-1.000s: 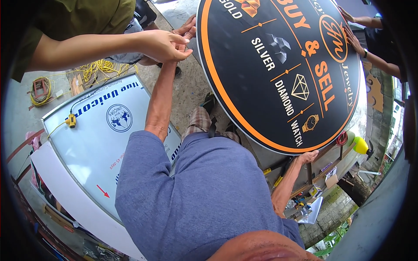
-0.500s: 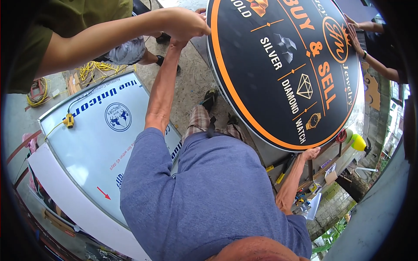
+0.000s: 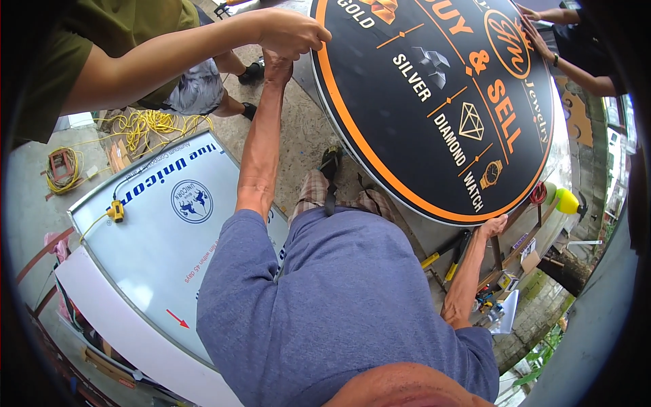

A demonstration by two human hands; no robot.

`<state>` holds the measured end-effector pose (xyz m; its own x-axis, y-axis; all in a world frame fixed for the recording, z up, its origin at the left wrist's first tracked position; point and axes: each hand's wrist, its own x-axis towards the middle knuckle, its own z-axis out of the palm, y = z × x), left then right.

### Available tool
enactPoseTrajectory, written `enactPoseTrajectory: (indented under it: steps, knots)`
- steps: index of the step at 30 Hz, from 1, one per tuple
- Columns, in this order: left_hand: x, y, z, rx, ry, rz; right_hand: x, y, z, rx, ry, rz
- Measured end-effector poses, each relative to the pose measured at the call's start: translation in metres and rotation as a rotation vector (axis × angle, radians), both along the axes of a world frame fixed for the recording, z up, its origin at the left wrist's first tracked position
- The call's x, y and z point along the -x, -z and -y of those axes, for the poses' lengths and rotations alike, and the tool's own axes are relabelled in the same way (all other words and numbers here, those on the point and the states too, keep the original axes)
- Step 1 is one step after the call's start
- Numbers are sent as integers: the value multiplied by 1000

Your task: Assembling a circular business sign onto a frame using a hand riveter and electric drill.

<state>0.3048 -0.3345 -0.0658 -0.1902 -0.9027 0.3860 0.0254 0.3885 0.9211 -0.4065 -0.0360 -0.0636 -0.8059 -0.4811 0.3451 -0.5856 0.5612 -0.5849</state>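
Left arm [image 3: 259, 149] stretches forward; right hand [image 3: 493, 226] curls.

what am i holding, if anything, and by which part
Your right hand holds the round black sign by its lower edge; your left hand is partly hidden behind a co-worker's hand, its hold unclear.

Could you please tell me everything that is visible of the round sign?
The large round sign has a black face with an orange border and a silvery rim. White and orange lettering shares it with pictures of metal bars, a diamond and a watch. It faces this view, its top cut off. The right hand holds its lower edge; the left hand is mostly hidden behind a co-worker's hand, which touches the left edge. Another co-worker's hands rest on the upper right.
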Motion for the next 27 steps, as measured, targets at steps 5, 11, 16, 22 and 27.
enactPoseTrajectory:
  steps: [5, 11, 16, 22, 27]
  knots:
    - [3, 4, -5, -127, -65, -224, -2, 0, -4, 95, -17, 241]
    - [24, 30, -37, -157, -233, -619, -2, 2, -1, 69, -16, 26]
    - [35, 18, -38, -155, -238, -672, 0, 4, -2, 99, 1, 154]
    - [54, 18, -36, -132, -371, -672, -7, -2, 2, 146, 22, 222]
    - [43, 41, -24, -105, -495, -535, 5, 7, 3, 59, 47, 112]
